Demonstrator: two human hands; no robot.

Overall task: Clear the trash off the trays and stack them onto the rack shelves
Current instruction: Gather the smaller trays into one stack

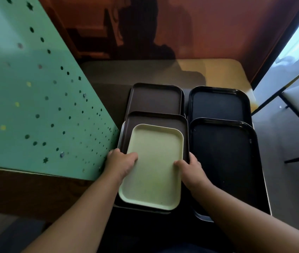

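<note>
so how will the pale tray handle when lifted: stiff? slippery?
Probably stiff: the pale tray keeps flat with raised rims while the left hand and right hand hold its sides. Likely light, being small and empty. It may slide on the brown tray beneath.

Both hands grip a pale green rectangular plastic tray [154, 167] by its long edges, left hand [121, 162] and right hand [190, 169] with thumbs on top. It lies over a brown plastic tray [156, 118]; two black plastic trays [221, 150] sit just beside it on the right.
</note>
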